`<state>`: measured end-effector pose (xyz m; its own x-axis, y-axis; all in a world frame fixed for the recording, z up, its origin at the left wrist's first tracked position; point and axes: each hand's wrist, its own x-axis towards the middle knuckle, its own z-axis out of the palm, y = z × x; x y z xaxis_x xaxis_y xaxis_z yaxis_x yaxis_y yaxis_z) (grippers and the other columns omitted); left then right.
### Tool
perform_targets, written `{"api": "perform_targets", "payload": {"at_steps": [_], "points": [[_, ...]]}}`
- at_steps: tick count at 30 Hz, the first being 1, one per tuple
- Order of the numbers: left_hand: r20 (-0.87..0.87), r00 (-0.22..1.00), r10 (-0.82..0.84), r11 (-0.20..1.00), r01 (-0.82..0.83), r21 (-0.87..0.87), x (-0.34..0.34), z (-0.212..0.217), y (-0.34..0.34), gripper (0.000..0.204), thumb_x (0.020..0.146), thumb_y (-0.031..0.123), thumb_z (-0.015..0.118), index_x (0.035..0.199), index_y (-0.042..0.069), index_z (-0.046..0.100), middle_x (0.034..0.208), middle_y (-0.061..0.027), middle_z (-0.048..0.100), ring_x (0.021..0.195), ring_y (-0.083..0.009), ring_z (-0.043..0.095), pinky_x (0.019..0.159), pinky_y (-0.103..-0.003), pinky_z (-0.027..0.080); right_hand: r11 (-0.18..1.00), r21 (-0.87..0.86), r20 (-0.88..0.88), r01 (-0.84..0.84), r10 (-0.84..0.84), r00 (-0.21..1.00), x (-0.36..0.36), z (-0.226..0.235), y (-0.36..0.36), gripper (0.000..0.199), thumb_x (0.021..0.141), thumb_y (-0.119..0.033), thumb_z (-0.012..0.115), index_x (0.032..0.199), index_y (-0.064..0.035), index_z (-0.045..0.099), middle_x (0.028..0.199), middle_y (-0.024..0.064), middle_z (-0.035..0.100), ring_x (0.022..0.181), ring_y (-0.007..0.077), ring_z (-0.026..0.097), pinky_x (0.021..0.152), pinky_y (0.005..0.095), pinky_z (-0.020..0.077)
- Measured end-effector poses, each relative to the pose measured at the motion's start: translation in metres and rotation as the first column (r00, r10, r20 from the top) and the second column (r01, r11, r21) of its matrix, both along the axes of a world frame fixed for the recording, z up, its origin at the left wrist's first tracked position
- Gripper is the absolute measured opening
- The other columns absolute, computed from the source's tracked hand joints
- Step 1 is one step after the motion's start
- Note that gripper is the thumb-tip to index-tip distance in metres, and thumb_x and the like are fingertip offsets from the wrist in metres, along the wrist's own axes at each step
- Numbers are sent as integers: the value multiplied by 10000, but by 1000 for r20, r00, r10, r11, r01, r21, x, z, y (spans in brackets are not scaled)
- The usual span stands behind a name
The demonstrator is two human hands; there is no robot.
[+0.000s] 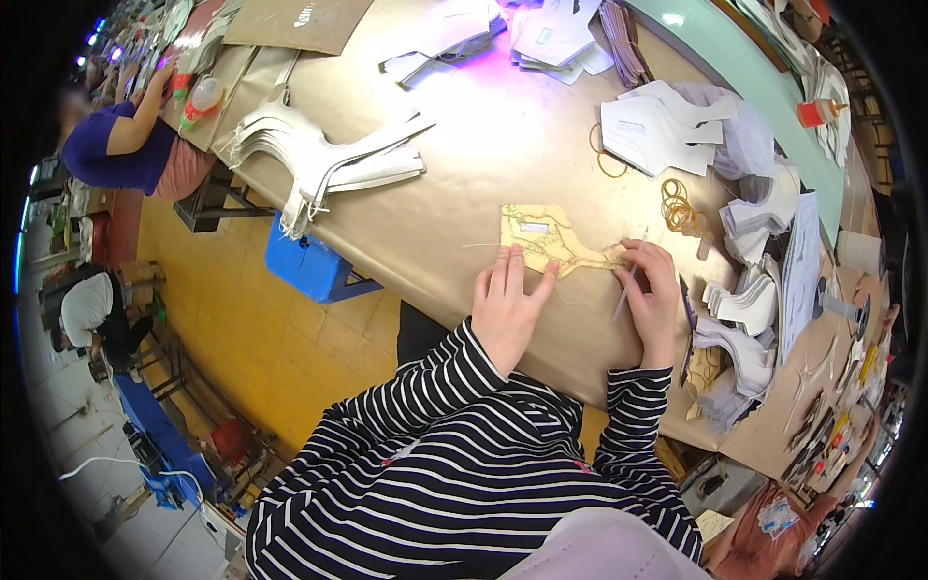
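A small yellow cut piece (pixel 561 253) with greenish lines and a pale label lies flat on the table in front of me. My left hand (pixel 507 307) rests on its near edge, fingers stretched out and thumb apart. At the piece's narrow right end is my right hand (pixel 652 290), its fingers closed around a slim, pale pen-like stick (pixel 620 307). The stick is tilted, one end upward past the fingers; what its tip touches is hard to make out. Loose threads stick out from the left side of the piece.
Stacked white curved cut pieces (pixel 319 155) hang over the table edge at left. White stacks (pixel 667 126) and rubber bands (pixel 680 205) lie to the right. A blue stool (pixel 304 266) stands beside the table. Other people (pixel 121 145) work at far left.
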<state>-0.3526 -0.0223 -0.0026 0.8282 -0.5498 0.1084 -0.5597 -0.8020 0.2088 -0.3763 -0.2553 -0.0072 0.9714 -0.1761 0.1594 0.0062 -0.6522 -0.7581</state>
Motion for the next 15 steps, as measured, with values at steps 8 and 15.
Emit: {"api": "perform_targets", "payload": {"at_steps": [8, 15], "points": [[-14, 1000, 21, 997, -22, -75, 3, -3, 0, 557, 825, 73, 608, 1357, 237, 608, 1492, -307, 400, 1138, -317, 567, 949, -410, 458, 1000, 15, 2, 18, -18, 1000, 1, 0, 2, 267, 751, 28, 754, 1002, -25, 678, 1143, 94, 707, 1110, 296, 609, 919, 383, 506], [-41, 999, 12, 1000, -12, 0, 5, 5, -4, 508, 845, 67, 587, 1326, 223, 624, 1518, -339, 358, 1117, -308, 566, 944, -404, 460, 1000, 20, -5, 5, -5, 1000, 2, 3, 1, 296, 743, 28, 757, 1022, -27, 677, 1151, 95, 706, 1124, 294, 609, 941, 382, 499]]}}
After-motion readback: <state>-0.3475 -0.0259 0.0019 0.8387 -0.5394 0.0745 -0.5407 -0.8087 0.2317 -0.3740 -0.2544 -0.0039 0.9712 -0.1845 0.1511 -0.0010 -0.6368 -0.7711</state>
